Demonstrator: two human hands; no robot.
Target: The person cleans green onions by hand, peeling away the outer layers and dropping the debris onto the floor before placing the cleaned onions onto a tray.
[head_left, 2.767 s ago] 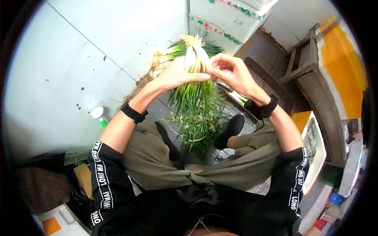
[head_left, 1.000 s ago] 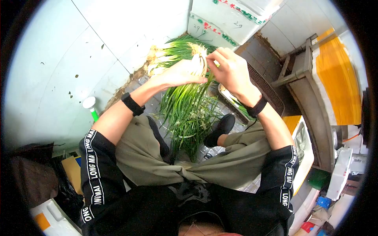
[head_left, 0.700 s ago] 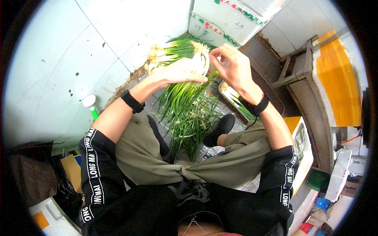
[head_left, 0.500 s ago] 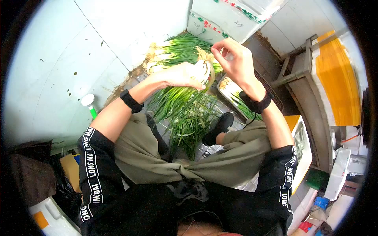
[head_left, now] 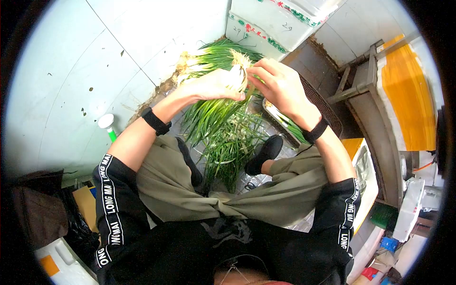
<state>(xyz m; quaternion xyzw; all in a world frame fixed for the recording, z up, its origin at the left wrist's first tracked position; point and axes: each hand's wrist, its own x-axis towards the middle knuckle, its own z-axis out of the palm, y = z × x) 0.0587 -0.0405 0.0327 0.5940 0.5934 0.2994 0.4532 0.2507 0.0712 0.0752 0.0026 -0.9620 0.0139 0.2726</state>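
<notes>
My left hand (head_left: 213,85) is wrapped round a bunch of scallions (head_left: 237,78), white ends and stringy roots up, green leaves hanging below. Against the right side of the bunch, my right hand (head_left: 280,88) pinches a pale, limp scallion leaf (head_left: 251,89) near the white ends. Its fingertips are partly hidden. Behind my left hand more scallions (head_left: 223,54) lie in a pile on the floor, roots towards the wall. Loose green leaves and trimmings (head_left: 230,152) are heaped between my shoes.
A white tray of scallions (head_left: 285,121) sits under my right forearm, beside a dark woven basket (head_left: 327,107). White foam boxes (head_left: 259,33) are stacked in the corner. A metal-framed stand (head_left: 354,90) is on the right. A green-handled tool (head_left: 110,128) leans by the left wall.
My right hand has come left and down onto the bunch, closing on the limp leaf at its side. My left hand with the bunch has shifted slightly left and up.
</notes>
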